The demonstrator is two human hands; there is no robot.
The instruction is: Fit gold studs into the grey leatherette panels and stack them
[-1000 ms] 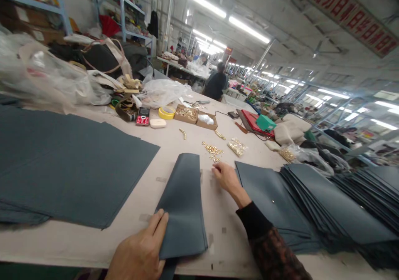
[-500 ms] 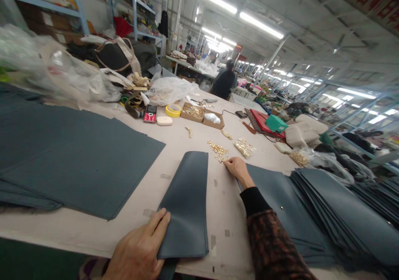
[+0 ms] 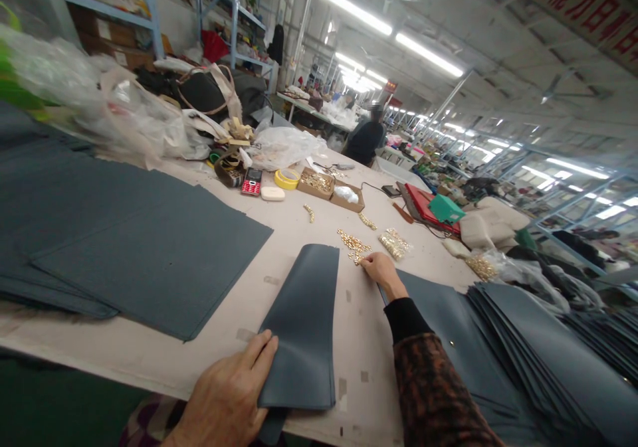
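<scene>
A dark blue-grey leather-like panel [image 3: 304, 327] lies folded over in front of me, its lower end at the table's near edge. My left hand [image 3: 232, 387] grips its lower left side, fingers pressed together on top and the thumb out of sight. Farther off, my right hand [image 3: 381, 272] reaches to the near edge of a small pile of gold metal pieces [image 3: 353, 241], its fingertips pinched among them. Whether a piece is between those fingertips is hidden. Just beyond that hand lies a clear bag of gold pieces [image 3: 395, 243].
Flat dark sheets [image 3: 149, 248] cover the left of the table [image 3: 284, 228]; a stack of folded panels [image 3: 548, 341] fills the right. Behind are a red phone [image 3: 252, 182], yellow tape [image 3: 287, 179], cardboard trays [image 3: 316, 182] and a green box [image 3: 446, 208]. A person [image 3: 366, 138] is farther back.
The whole view has shifted slightly, so things appear a little farther right. Both hands keep nearly the same places, the left on the panel, the right at the gold pieces.
</scene>
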